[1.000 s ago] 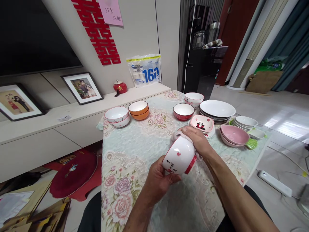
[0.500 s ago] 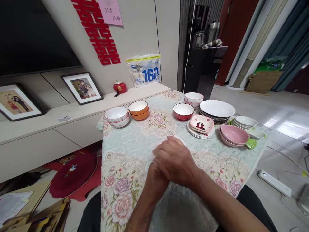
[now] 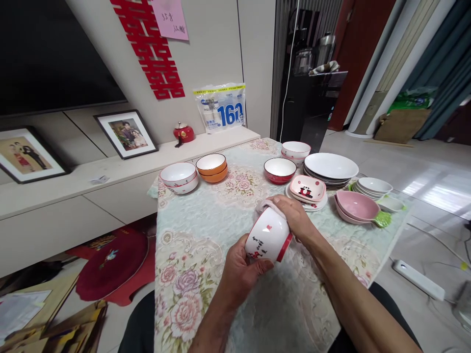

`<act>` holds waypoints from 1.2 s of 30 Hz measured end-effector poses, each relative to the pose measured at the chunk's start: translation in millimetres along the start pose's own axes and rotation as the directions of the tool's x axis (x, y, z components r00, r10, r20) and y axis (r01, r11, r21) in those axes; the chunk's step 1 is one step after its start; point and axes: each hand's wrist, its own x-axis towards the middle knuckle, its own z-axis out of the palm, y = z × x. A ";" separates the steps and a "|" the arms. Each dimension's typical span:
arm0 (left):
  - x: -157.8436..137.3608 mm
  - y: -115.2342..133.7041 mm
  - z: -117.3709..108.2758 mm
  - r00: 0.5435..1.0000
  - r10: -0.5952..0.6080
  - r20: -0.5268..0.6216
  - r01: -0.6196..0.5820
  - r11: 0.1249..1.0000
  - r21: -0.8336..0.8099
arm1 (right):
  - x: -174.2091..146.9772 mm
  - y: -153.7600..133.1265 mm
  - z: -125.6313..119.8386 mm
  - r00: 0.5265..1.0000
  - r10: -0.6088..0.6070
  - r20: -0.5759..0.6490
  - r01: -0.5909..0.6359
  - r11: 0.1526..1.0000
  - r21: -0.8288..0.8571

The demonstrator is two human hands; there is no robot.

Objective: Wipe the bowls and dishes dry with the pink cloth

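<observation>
Head view, lower centre: the left hand (image 3: pixel 241 272) grips one tilted, lettered white bowl (image 3: pixel 268 234) by its lower side; the right hand (image 3: pixel 292 214), above, holds one pale cloth (image 3: pixel 264 204) at its rim. Beyond, on the worktop (image 3: pixel 217 218), stand one red bowl (image 3: pixel 279 171), right of centre, and two stacked orange bowls (image 3: pixel 212 171), left of centre.
</observation>
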 end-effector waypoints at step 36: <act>1.3 -11.9 -9.1 0.996 0.049 0.071 -0.056 0.992 0.110 | -8.1 -17.2 -6.2 0.994 -0.050 0.098 0.050 0.999 -0.003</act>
